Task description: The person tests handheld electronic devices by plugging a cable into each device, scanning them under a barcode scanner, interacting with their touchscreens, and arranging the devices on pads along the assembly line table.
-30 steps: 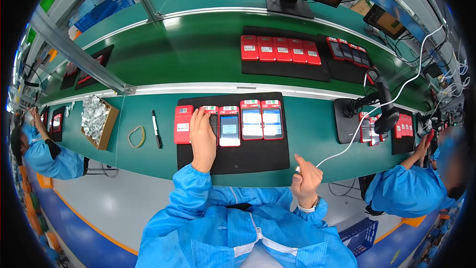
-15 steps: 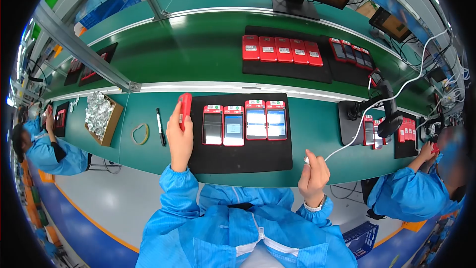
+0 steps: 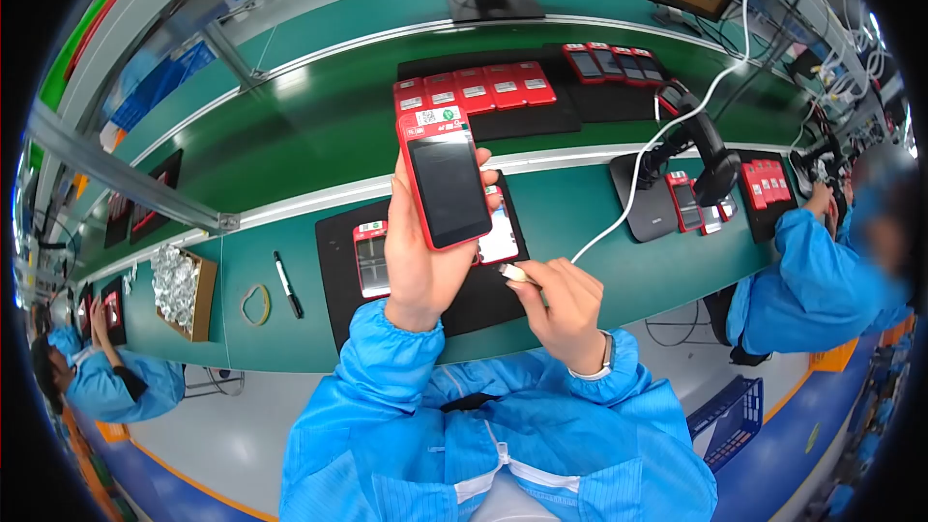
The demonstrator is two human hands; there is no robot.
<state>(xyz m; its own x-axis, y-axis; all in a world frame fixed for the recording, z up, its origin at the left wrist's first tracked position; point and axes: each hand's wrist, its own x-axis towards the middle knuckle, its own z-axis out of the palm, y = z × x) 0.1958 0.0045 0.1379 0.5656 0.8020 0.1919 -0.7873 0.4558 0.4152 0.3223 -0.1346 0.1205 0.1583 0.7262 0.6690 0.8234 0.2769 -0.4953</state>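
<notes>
Left fingers (image 3: 490, 177) behind the red handset (image 3: 447, 182) (its screen (image 3: 451, 198) dark)

Not one word can I read from here: the raised phone (image 3: 449, 195) bears a white label (image 3: 425, 118) and a round green sticker (image 3: 449, 114); the row of red phones (image 3: 471, 79) behind carries white labels (image 3: 475, 92), their print too small to make out

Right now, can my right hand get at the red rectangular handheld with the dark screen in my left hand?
Likely yes: your right hand is close beside the red handheld in your left hand, with nothing apparent between, though that hand holds a white cable plug.
</notes>
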